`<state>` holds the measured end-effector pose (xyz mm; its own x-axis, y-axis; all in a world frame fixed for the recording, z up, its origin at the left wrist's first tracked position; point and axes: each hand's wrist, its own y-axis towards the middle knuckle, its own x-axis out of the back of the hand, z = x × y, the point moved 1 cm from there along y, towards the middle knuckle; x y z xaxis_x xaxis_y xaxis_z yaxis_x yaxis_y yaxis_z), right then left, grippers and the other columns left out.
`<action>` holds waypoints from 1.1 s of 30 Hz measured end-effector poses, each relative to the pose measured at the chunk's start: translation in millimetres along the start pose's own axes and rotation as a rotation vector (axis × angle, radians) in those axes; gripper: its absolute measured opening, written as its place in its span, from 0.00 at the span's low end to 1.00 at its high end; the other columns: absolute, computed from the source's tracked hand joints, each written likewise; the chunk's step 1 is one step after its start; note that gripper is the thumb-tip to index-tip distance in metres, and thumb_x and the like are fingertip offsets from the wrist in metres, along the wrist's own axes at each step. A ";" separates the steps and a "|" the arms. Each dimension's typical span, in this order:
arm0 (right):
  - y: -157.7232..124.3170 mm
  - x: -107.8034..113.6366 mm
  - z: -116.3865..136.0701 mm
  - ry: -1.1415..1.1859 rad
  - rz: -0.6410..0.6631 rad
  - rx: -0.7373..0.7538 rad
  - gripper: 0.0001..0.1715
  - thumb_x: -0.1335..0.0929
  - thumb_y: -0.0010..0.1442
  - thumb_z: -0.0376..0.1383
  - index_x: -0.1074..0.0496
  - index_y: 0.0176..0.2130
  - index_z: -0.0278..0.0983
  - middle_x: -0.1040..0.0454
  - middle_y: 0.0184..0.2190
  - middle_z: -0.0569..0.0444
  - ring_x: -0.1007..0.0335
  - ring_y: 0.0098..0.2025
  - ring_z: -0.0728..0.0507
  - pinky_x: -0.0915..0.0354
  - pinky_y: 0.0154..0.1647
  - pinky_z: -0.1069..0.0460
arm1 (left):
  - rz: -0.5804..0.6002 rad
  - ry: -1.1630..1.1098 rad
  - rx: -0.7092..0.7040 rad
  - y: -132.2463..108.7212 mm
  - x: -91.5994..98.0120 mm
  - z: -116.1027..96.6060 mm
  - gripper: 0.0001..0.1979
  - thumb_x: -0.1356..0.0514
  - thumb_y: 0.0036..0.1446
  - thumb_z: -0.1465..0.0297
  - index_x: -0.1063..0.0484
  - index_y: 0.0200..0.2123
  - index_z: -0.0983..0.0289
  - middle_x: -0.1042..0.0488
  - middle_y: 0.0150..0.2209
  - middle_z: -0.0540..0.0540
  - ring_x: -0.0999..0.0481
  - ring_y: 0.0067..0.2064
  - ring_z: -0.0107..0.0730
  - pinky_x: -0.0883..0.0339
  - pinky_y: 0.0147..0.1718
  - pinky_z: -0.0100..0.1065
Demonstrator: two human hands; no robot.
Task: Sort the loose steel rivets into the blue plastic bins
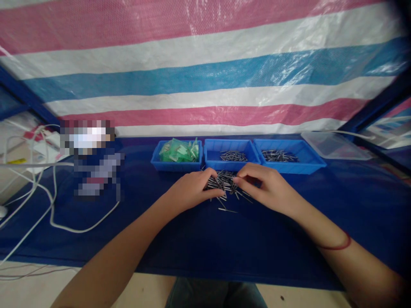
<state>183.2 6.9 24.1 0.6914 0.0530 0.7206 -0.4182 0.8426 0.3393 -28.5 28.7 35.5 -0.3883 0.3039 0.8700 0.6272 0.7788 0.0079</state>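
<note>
On the blue tabletop lies a loose pile of thin metal pins, like nails or rivets; their exact kind is too small to tell. My left hand rests at the pile's left side, thumb and index finger apart around some pins. At the right edge of the pile, my right hand has thumb and index fingertips pinched together. What sits between those fingertips is too small to make out. One single pin lies apart, nearer to me.
Behind the pile stand a blue bin with green plastic packets, a middle bin and a right bin, both holding metal pins. A clear lid lies at right. White cables cross the left side; striped sheeting hangs behind.
</note>
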 end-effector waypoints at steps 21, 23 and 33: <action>2.3 -19.0 3.6 0.459 -0.065 -0.197 0.13 0.36 0.61 0.45 0.30 0.34 0.38 0.30 0.28 0.55 0.36 0.29 0.48 0.38 0.28 0.53 | -0.422 -0.933 0.156 8.2 -19.9 -12.7 0.11 0.38 0.52 0.64 0.27 0.36 0.66 0.25 0.33 0.53 0.26 0.34 0.28 0.33 0.34 0.30; 2.5 -20.0 4.0 0.470 -0.059 -0.199 0.13 0.36 0.61 0.44 0.30 0.35 0.38 0.28 0.30 0.54 0.34 0.30 0.47 0.37 0.30 0.52 | -0.421 -0.938 0.143 8.3 -20.2 -13.4 0.11 0.37 0.52 0.65 0.27 0.36 0.66 0.24 0.34 0.53 0.26 0.35 0.29 0.33 0.36 0.30; 1.6 -21.8 3.8 0.531 -0.179 -0.203 0.10 0.32 0.57 0.44 0.29 0.35 0.39 0.28 0.29 0.54 0.33 0.30 0.47 0.35 0.29 0.51 | -0.417 -0.897 0.109 10.4 -22.4 -11.9 0.10 0.38 0.53 0.66 0.26 0.37 0.66 0.23 0.35 0.53 0.25 0.37 0.31 0.32 0.39 0.32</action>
<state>165.3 5.0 11.1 0.9626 0.1169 0.2444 -0.1829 0.9459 0.2679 -5.2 23.5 21.9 -0.9585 0.2619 0.1125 0.2765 0.9502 0.1440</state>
